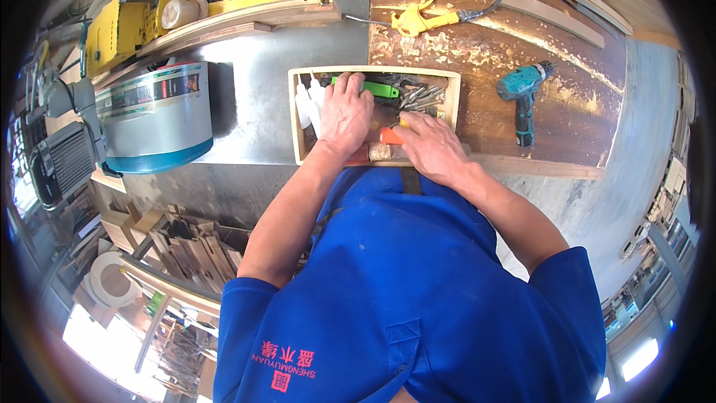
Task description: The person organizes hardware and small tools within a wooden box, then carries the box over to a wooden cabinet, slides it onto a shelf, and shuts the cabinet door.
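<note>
so, left hand (348,113), right hand (435,148) over one box (454,101) — one drill (523,88) nearby.

So it's a shallow, open-topped pale wooden box (456,97), sitting flat and pretty stuffed. A couple of white nozzle-tipped bottles (304,108) are crammed in at the left end. Bright green tool (383,89) lies crosswise near the far wall, partly covered. Bunch of slim metal bits (426,97) heaped at far right, plus an orange piece (389,136) nearer the front, also half hidden.
</note>
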